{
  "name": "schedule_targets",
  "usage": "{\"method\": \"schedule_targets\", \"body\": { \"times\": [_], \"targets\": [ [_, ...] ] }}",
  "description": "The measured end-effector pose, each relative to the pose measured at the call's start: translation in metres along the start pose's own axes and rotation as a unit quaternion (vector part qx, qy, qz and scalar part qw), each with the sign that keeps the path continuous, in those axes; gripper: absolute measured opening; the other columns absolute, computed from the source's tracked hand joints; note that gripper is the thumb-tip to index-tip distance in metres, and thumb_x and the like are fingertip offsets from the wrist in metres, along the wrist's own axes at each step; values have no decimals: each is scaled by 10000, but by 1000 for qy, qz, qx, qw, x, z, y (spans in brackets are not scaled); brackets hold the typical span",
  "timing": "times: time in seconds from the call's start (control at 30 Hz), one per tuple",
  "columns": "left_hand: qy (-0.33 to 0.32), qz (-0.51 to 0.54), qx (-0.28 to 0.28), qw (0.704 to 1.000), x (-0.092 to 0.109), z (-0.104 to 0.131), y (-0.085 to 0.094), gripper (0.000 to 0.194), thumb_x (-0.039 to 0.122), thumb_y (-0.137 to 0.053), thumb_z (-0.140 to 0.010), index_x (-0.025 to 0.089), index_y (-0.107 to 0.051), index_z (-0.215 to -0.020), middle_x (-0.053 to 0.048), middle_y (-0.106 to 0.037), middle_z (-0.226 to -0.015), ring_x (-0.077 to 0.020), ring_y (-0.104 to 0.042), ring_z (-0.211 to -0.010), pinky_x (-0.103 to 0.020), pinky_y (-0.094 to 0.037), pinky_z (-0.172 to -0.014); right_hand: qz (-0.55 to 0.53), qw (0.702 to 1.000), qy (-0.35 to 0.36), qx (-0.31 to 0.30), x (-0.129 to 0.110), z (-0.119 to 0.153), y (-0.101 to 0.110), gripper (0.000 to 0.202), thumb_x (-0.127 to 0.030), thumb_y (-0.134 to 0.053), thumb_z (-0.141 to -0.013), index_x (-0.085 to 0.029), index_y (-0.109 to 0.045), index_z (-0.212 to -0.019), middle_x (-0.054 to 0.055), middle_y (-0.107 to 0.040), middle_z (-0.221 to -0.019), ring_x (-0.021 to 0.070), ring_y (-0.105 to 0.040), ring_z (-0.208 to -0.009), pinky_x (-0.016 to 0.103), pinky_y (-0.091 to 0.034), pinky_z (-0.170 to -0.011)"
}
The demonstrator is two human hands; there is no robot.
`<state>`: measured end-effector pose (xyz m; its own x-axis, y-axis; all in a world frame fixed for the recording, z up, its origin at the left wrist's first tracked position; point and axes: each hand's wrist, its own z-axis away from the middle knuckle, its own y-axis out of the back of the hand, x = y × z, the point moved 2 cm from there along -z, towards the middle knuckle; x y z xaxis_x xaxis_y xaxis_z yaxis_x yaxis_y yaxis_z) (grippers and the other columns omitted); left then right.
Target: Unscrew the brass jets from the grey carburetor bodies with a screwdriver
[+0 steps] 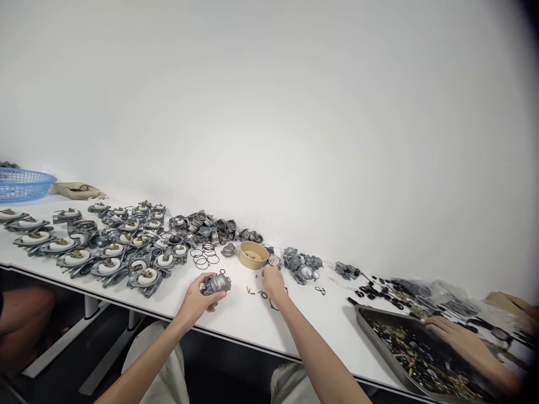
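My left hand (197,300) is wrapped round a grey metal carburetor (218,285), held just above the white table near its front edge. To its right, my right hand (273,282) has its fingers curled down beside the round tan container (253,256); whatever they hold, if anything, is hidden. Small brass pieces (249,290) lie on the table between my hands. Black rubber rings (205,256) are spread behind my left hand, and a few more lie by my right wrist.
Rows of carburetors with white floats (109,265) cover the left. Grey metal parts (202,221) are heaped at the back. On the right, another person's hand (463,342) is over a metal tray (383,348) of small parts. A blue basket (25,185) stands far left.
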<state>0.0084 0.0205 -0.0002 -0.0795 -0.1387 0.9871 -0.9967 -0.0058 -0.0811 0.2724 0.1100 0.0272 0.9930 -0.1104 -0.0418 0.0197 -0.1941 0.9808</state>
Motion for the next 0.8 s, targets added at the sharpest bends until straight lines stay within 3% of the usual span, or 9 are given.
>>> {"method": "schedule_targets", "body": {
  "times": [0.27, 0.43, 0.67, 0.73, 0.8],
  "targets": [
    [12, 4, -3, 1000, 1, -1, 0, 678, 411, -863, -620, 181, -585, -1193, -49, -623, -941, -140, -614, -631, -245, -570, -444, -94, 994, 54, 4, 8, -2, 0, 277, 58, -550, -735, -118, -737, -837, 150, -725, -905, 224, -663, -852, 263, -392, -693],
    [21, 15, 0, 1000, 2, -1, 0, 681, 410, -865, -619, 181, -582, -1194, -60, -619, -978, -143, -614, -650, -244, -571, -447, -201, 974, 104, 15, 4, 7, 10, 217, -2, -567, -741, -146, -729, -757, 88, -708, -796, 198, -631, -802, 259, -413, -714],
    [37, 52, 3, 998, 8, 1, -1, 668, 433, -866, -625, 185, -596, -1182, -98, -588, -1105, -168, -617, -757, -248, -587, -474, -370, 913, 169, -29, -30, 36, 21, 170, -264, -579, -832, -179, -717, -883, -35, -534, -565, 132, -536, -501, 228, -401, -491],
    [35, 59, 3, 998, 7, 1, 0, 662, 443, -865, -628, 185, -602, -1178, -107, -583, -1138, -170, -618, -771, -245, -588, -480, -436, 881, 176, -63, -44, 48, 19, 192, -319, -596, -832, -177, -705, -902, -58, -478, -534, 117, -498, -438, 218, -369, -430],
    [33, 65, 2, 997, 6, 1, 0, 654, 455, -863, -631, 183, -611, -1170, -113, -586, -1154, -166, -617, -768, -247, -591, -488, -519, 830, 178, -102, -57, 59, 17, 193, -348, -651, -798, -181, -704, -880, -76, -437, -520, 104, -459, -399, 213, -331, -390]
  ]
}}
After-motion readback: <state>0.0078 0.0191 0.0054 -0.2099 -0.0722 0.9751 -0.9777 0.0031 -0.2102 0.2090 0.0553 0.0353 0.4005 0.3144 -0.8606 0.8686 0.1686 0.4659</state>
